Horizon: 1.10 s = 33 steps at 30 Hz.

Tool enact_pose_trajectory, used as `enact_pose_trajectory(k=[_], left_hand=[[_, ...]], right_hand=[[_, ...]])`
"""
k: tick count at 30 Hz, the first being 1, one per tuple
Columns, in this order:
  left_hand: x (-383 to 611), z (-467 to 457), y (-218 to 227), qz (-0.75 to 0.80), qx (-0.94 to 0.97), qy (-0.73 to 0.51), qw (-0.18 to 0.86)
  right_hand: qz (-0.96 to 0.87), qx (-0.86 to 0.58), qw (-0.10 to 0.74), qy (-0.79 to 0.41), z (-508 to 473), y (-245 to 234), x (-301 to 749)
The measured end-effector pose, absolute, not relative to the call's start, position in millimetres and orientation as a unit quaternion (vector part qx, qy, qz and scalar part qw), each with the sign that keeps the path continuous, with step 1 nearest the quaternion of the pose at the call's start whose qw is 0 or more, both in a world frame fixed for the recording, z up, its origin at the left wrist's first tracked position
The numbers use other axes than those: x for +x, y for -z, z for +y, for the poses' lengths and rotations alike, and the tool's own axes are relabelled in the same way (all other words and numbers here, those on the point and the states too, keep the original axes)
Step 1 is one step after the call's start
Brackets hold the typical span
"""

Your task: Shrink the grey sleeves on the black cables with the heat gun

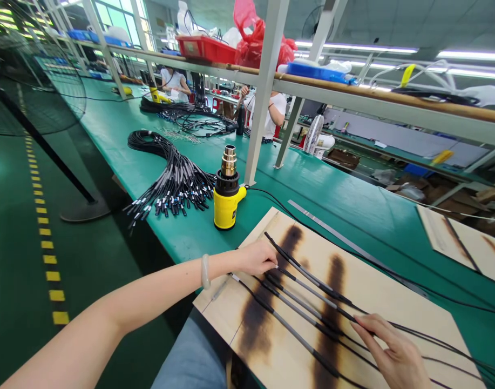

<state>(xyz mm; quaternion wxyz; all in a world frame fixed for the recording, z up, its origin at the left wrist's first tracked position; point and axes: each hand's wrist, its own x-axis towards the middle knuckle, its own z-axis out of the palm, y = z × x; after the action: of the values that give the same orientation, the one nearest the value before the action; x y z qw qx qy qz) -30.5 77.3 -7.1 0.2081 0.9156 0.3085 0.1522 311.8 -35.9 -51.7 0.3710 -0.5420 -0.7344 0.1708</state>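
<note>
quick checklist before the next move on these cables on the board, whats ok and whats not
Cables side by side on the wooden board: ok.
Right hand with fingers laid across the cables: ok.
Left hand on the board beside the cable ends: ok.
Dark scorch marks on the board under the cables: not ok.
Yellow heat gun upright on the green table, off the board: ok.
Whether the heat gun is running: cannot tell.
</note>
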Motion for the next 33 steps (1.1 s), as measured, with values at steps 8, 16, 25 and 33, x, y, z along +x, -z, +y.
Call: enact_pose_trajectory(k=[8,16,25,33], left_hand=[[-51.6,90.0,0.4,0.293,0.919,-0.138,0.226],[-76.1,104.2,5.0,0.329,0.906,-0.112,0.241],[-88.0,106.9,10.1,0.35,0.875,-0.111,0.317],[-99.5,113.4,9.7,0.363,0.841,-0.103,0.387]], right_hand=[[-0.738,-0.55,0.349,-0.177,-33.1,65.1,336.1],[-0.746,-0.538,0.316,-0.233,-22.2,76.3,323.1],[-0.772,-0.513,0.305,-0.216,-15.0,91.5,320.2],[-0.773,-0.512,0.32,-0.195,-14.7,98.9,320.7]])
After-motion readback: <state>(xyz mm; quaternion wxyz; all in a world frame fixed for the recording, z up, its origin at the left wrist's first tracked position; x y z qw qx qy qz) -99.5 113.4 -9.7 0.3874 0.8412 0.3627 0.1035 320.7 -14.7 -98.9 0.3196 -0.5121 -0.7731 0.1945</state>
